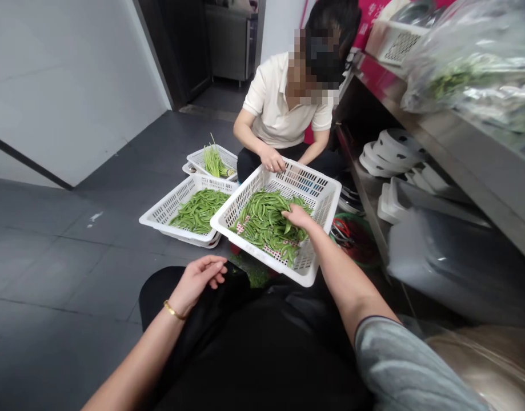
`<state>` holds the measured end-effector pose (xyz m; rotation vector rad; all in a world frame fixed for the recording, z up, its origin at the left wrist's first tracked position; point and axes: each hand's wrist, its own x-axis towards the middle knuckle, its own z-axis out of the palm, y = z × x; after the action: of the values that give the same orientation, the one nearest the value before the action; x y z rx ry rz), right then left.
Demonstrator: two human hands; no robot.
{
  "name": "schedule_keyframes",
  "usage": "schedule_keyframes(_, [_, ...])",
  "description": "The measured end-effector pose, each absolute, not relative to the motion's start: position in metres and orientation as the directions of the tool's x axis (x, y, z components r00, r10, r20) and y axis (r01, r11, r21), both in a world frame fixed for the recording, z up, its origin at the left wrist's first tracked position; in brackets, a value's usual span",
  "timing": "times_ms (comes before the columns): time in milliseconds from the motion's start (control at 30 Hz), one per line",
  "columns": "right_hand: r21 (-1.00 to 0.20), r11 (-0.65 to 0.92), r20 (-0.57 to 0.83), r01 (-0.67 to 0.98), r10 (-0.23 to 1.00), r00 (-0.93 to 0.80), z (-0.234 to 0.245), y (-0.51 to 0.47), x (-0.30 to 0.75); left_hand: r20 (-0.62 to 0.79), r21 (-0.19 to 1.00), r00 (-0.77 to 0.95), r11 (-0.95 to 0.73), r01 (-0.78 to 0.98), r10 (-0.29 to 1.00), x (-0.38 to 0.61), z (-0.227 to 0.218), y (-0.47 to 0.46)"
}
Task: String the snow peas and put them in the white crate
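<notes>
My right hand (297, 217) reaches into a white slotted plastic basket (331, 197), its fingers closed on some snow peas in the pile (264, 220). Some pods stick out around the fingertips. The basket is tilted towards me, and its pods cover part of the red-and-white patterned bottom. Above my left knee hovers my left hand (204, 273), away from the basket. Its fingers curl in towards the thumb; whether anything small is between them is hidden. A gold bracelet (174, 310) circles that wrist.
A co-worker in a white shirt (279, 105) squats opposite, a hand (272, 158) at the basket's far rim. At left stands a second basket (153, 216) of snow peas; behind it, one with green stalks (215, 162). Metal shelving (472, 134) with containers lines the right.
</notes>
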<state>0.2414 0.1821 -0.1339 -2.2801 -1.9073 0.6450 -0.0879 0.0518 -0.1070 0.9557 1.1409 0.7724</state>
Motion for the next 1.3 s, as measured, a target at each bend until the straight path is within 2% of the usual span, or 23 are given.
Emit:
schedule_keyframes(100, [-0.396,-0.147,-0.191,0.907,0.979,0.075,-0.124,0.171,0.225,-0.335,0.909,0.317,0.392,-0.138,0.887,-0.038,-0.099,0.074])
schedule_keyframes(167, [-0.431,-0.094,-0.145,0.898,0.989,0.034,-0.12,0.163,0.21,-0.337,0.865,0.273,0.411,-0.289,0.901,0.004,-0.097,0.099])
schedule_keyframes(233, [-0.466,-0.033,-0.099,0.884,0.995,-0.015,-0.118,0.156,0.196,-0.42,0.754,0.235,0.481,-0.448,0.877,0.044,-0.098,0.128])
schedule_keyframes(333, [-0.52,0.049,-0.046,0.853,0.995,-0.085,-0.118,0.149,0.187,-0.412,0.725,0.165,0.433,-0.535,0.896,0.087,-0.104,0.169])
schedule_keyframes(500, [-0.646,0.122,-0.027,0.754,0.983,-0.181,-0.126,0.145,0.207,-0.462,0.682,0.082,0.413,-0.604,0.883,0.109,-0.121,0.206])
schedule_keyframes(667, [-0.817,0.007,-0.029,0.577,0.998,-0.052,-0.139,0.151,0.235,-0.536,0.625,0.129,0.495,-0.604,0.834,0.103,-0.13,0.218])
schedule_keyframes(800, [-0.879,0.04,0.045,0.476,0.999,-0.002,-0.139,0.162,0.247,-0.598,0.591,0.143,0.554,-0.586,0.789,0.089,-0.132,0.228])
schedule_keyframes(933, [-0.899,0.044,0.078,0.435,0.995,0.061,-0.137,0.171,0.249,-0.633,0.562,0.18,0.608,-0.562,0.753,0.078,-0.131,0.226])
schedule_keyframes(1067, [-0.874,-0.023,0.068,0.486,0.983,0.17,-0.146,0.177,0.226,-0.626,0.512,0.312,0.678,-0.527,0.715,0.096,-0.129,0.202])
schedule_keyframes(1300, [-0.802,-0.07,0.024,0.594,0.989,0.149,-0.159,0.172,0.195,-0.429,0.455,0.49,0.65,-0.608,0.759,0.095,-0.129,0.175])
